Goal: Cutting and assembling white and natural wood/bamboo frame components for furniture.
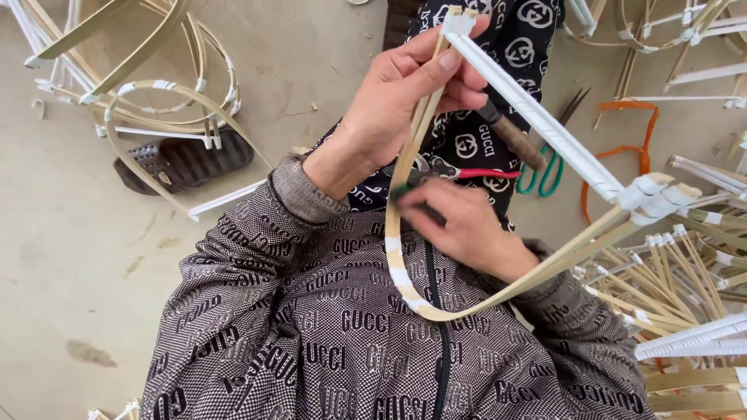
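Item one: I am gripping the bamboo frame with my left hand, fingers closed around its upper strip just below the taped white top corner, thumb lying across it. The frame is standing tilted in front of my chest, above my lap, its curved base sweeping down near my jacket and its white-wrapped bar running down to the right toward a taped joint.

Item two: my right hand is closing over the lower part of the same curved strip, at a green bit; whether the fingers are pinching something there I cannot tell, since the picture is blurring at that spot.

Item three: pliers with red handles are lying just beyond my right hand, on my lap.

Item four: a tool with a brown wooden handle is resting on the dark patterned trousers, behind the white bar.

Item five: green-handled scissors are lying on the concrete floor to the right, beside an orange cord.

Item six: finished bamboo frames are piling at the far left, over a dark sandal.

Item seven: more frames are stacking at the near right.
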